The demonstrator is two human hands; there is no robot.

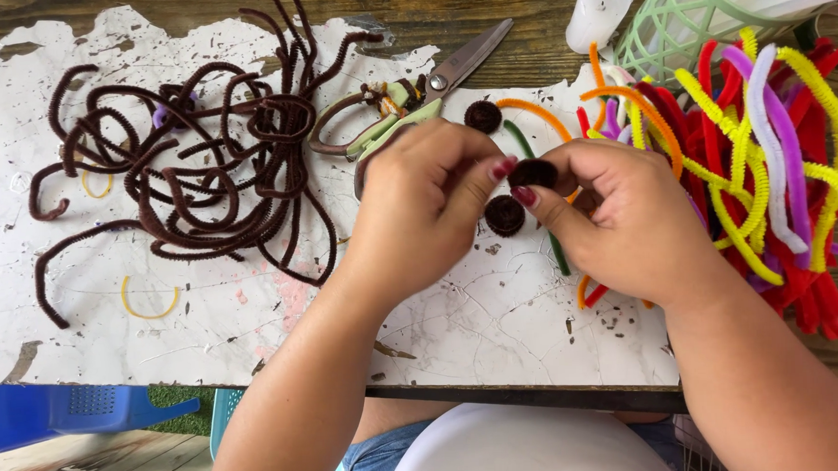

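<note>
A small dark brown pipe-cleaner coil [533,173] is pinched between both hands above the middle of the bench [496,326]. The left hand [423,207] is closed on it, grip narrow, thumb and forefinger tips on the coil's left edge. The right hand [627,214] is closed on the coil too, fingertips pressed at its right and near side. Just near of the held coil, a second finished brown coil [505,215] is laid flat on the bench; a third brown coil [483,116] is laid farther off, beside the scissors [414,101]. The scissors are laid closed, blades pointed far right, handles toward the left. A green pipe cleaner [522,141] is run under the hands, with orange pieces [535,111] next to it. A heap of bright pipe cleaners [760,159] (yellow, red, purple, white, orange) is piled at right, partly under the right wrist. A tangle of loose brown pipe cleaners [203,169] is spread at far left. Two yellow rubber bands [147,301] are seen near it. A pale green basket [690,17] and a white bottle [599,11] are stood at far right.
</note>
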